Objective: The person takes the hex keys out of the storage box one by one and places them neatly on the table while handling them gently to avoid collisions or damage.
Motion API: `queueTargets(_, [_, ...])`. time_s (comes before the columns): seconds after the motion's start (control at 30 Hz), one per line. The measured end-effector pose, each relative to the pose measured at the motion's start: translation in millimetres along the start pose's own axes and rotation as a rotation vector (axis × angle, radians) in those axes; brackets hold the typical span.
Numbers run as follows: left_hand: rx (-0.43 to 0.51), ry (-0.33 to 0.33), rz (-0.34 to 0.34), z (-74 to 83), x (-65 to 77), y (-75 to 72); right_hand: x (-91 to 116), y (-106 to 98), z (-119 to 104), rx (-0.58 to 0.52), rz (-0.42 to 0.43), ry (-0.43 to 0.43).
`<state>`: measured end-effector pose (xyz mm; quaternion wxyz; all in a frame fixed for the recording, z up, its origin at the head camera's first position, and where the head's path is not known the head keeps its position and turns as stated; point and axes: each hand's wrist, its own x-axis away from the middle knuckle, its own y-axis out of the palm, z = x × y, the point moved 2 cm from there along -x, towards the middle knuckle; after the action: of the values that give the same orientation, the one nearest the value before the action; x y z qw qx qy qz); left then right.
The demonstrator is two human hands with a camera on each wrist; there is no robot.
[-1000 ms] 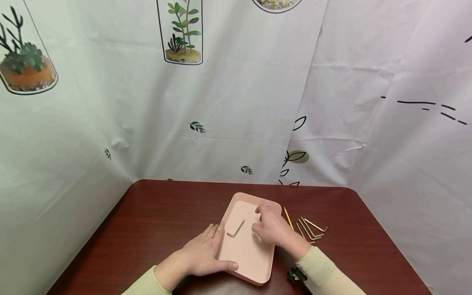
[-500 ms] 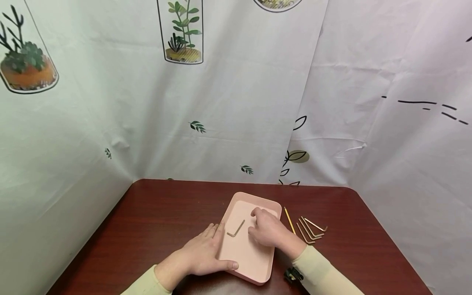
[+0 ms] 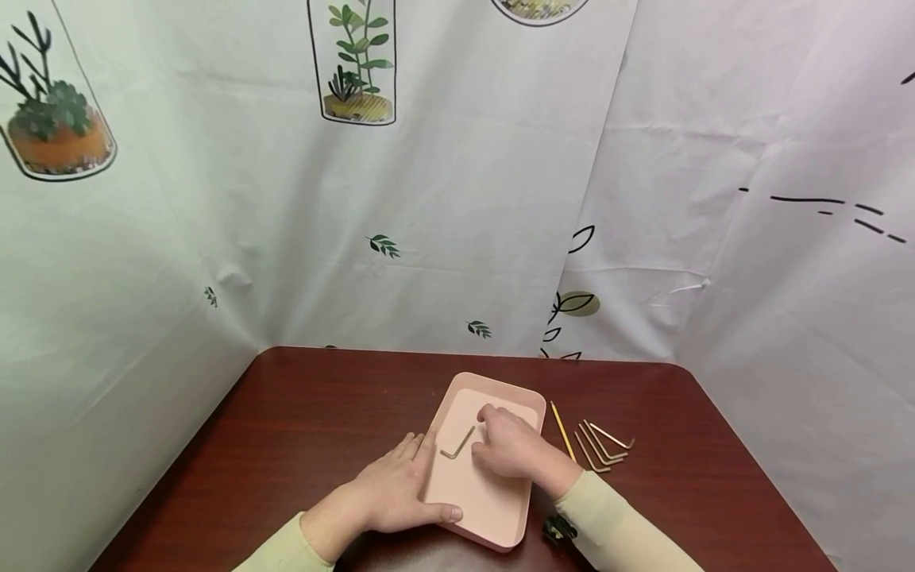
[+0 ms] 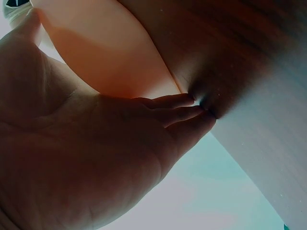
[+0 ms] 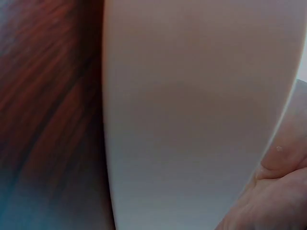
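Observation:
An L-shaped hex key [image 3: 457, 443] lies in a shallow pink tray [image 3: 493, 516], toward the tray's left side. My left hand [image 3: 393, 488] rests along the tray's left wall, fingers straight and thumb over the near-left rim. In the left wrist view, the straight fingers [image 4: 180, 112] lie against the outside of the tray wall [image 4: 115, 57]. My right hand [image 3: 511, 445] reaches over the right rim into the tray. Its index finger and thumb are apart, just right of the hex key's long end. The right wrist view mostly shows the tray wall [image 5: 196, 120], with only part of the hand.
To the right of the tray, several hex keys [image 3: 604, 453] lie close together on the dark red wooden table [image 3: 322, 405]. A yellow pencil-like stick [image 3: 562, 429] lies between them and the tray. A white printed curtain [image 3: 457, 199] surrounds the table's back and sides.
My right hand has moved left over the tray toward the hex key, uncovering more of the hex keys on the table. The left hand and tray have stayed in place.

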<state>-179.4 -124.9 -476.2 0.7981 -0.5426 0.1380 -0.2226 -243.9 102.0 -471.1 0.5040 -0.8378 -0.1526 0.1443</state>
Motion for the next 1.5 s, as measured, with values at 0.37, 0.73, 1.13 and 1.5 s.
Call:
queueTargets(0.37, [0.005,0.000,-0.001,0.8,0.5,-0.8,-5,3,-8,0.029,-0.016,-0.020])
queueTargets(0.73, [0.000,0.008,0.002,1.9,0.3,-0.9,-11,6,-13,0.068,-0.025,-0.043])
queueTargets(1.13, [0.000,0.005,0.000,1.6,0.6,-0.9,-15,8,-19,0.060,-0.057,-0.008])
queueTargets(1.5, [0.008,-0.003,-0.012,2.9,1.2,-2.1,-20,14,-18,0.081,-0.043,-0.025])
